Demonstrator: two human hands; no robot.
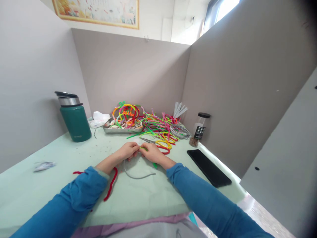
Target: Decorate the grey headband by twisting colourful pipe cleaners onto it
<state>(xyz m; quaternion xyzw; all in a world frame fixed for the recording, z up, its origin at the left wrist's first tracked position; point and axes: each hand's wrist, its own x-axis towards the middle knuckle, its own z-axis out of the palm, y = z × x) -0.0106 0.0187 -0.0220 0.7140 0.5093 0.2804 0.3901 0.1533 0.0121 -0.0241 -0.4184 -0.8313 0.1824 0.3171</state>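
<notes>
Close together over the middle of the table, my left hand (pixel 129 150) and my right hand (pixel 150 152) meet at the fingertips, both closed in a pinch. A yellow-green pipe cleaner (pixel 143 149) shows between the fingers of my right hand; a green end (pixel 155 165) sticks out below that wrist. From under my left hand a grey wire (pixel 138 178) curves down and to the right; its upper end is hidden by the fingers. A red pipe cleaner (pixel 111 185) lies by my left forearm. Just beyond my right hand are scissors (pixel 163 144) with yellow and red handles.
Behind the hands stands a metal tray (pixel 122 131) with pipe-cleaner hoops, beside a heap of coloured pipe cleaners (pixel 158 123) and a grey wire coil (pixel 180 131). A green bottle (pixel 75 122) is left; a clear jar (pixel 198 130) and black phone (pixel 209 168) are right. Grey partitions (pixel 131 69) enclose the table.
</notes>
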